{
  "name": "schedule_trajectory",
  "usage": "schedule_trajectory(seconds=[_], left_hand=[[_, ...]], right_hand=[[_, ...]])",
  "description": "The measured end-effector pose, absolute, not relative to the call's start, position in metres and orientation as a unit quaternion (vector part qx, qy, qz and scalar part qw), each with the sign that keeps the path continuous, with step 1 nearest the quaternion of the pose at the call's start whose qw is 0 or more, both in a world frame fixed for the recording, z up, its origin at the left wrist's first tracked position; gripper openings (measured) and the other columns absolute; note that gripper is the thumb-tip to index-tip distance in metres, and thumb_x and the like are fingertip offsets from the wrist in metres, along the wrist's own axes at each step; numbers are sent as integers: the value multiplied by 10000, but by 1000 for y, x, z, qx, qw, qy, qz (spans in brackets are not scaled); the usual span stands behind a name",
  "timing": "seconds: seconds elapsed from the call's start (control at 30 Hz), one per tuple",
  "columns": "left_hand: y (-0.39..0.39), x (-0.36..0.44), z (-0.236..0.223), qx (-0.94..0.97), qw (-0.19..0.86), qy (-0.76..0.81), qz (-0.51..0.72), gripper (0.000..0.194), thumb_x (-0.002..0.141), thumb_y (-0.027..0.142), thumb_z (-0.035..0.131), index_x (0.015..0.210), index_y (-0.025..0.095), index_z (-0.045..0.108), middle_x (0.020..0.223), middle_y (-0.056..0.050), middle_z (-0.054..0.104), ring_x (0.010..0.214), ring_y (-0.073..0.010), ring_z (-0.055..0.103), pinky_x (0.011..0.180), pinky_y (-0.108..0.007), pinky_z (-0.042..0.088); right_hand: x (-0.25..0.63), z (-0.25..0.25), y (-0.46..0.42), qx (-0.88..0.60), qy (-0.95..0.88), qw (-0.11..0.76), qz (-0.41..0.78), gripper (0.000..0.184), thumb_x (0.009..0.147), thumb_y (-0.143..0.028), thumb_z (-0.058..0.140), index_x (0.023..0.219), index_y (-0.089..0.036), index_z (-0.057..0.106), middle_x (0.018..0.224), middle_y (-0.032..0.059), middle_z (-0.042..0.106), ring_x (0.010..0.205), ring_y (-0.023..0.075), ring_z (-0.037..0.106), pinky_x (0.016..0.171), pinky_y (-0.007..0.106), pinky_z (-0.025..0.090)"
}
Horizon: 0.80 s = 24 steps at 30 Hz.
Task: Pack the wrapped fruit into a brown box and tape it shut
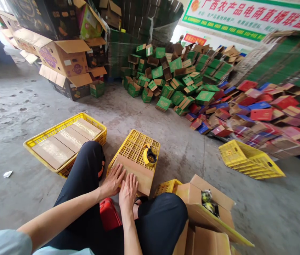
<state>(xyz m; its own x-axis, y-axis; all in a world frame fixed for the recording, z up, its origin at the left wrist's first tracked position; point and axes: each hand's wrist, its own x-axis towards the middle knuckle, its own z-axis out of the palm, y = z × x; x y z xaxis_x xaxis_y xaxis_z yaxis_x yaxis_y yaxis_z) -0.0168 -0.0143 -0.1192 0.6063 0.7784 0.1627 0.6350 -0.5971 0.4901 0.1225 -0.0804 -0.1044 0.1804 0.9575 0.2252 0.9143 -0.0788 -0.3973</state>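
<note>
A brown cardboard box (141,173) lies on an upturned yellow plastic crate (131,147) between my knees. My left hand (113,180) rests flat on the near left part of the box, fingers stretched out. Beside it my right hand (128,189) also lies flat on the near edge, fingers extended. Neither hand grips anything. A yellow tape dispenser (149,156) with a dark roll sits on the crate just beyond the box.
At left, a yellow crate (37,141) holds several taped boxes (71,139). To the right stand an open carton (194,194) with dark bagged items and another yellow crate (245,163). Piles of green boxes (163,72) and red and blue boxes (261,114) lie ahead.
</note>
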Motion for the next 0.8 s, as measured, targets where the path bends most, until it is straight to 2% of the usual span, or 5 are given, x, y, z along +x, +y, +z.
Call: schedule_trajectory(seconds=[0.2, 0.3, 0.43, 0.6, 0.8], left_hand=[[-3, -23, -112, 863, 220, 398, 220, 771, 980, 317, 600, 1695, 142, 368, 1721, -236, 384, 1622, -437, 308, 1287, -646, 331], [2, -26, -110, 857, 229, 398, 234, 726, 980, 298, 580, 1669, 142, 416, 1695, -224, 434, 1597, -407, 372, 1282, -613, 372], [3, -25, -114, 850, 231, 400, 252, 690, 1013, 303, 519, 1673, 144, 395, 1699, -210, 434, 1607, -379, 363, 1295, -605, 363], [0, -22, -121, 841, 226, 415, 264, 772, 1013, 349, 525, 1724, 181, 276, 1732, -188, 386, 1618, -374, 342, 1292, -598, 373], [0, -20, -118, 858, 204, 413, 228, 804, 999, 276, 510, 1739, 162, 216, 1768, -177, 322, 1657, -368, 253, 1308, -586, 338]], right_hand=[[107, -102, -66, -684, -660, 290, 113, 508, 1093, -220, 325, 1368, -161, 748, 1467, 164, 709, 1456, 282, 597, 1239, 480, 452], [102, -101, -59, -681, -651, 315, 111, 510, 1098, -220, 314, 1362, -154, 745, 1430, 182, 727, 1418, 280, 631, 1232, 484, 460], [103, -99, -55, -677, -688, 249, 78, 537, 1051, -152, 356, 1501, -123, 647, 1549, 191, 636, 1518, 310, 529, 1264, 553, 397], [110, -91, -52, -672, -715, 182, 56, 582, 1054, -123, 351, 1601, -167, 545, 1609, 154, 584, 1577, 292, 448, 1306, 566, 298], [112, -88, -47, -690, -704, 158, 56, 599, 1054, -127, 317, 1623, -150, 501, 1638, 158, 543, 1574, 292, 454, 1295, 564, 309]])
